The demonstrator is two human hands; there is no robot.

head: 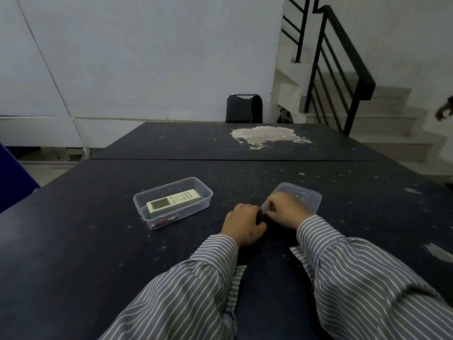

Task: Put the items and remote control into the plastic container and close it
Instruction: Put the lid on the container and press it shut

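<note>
A clear plastic container (196,186) stands open on the dark table, left of my hands. A white remote control (174,202) lies inside it, with a reddish pen-like item (164,220) along its near wall. The clear lid (310,198) lies flat on the table to the right. My right hand (285,209) rests on the lid's near left corner, fingers curled on its edge. My left hand (245,223) is beside it, fingers bent around a small dark thing between the two hands that I cannot identify.
The table (98,253) is dark, scuffed, with a worn pale patch (267,134) at the far side. A black chair (244,108) stands behind it. A staircase with a black railing (343,74) rises at the right. Another person's hand (445,110) shows at the right edge.
</note>
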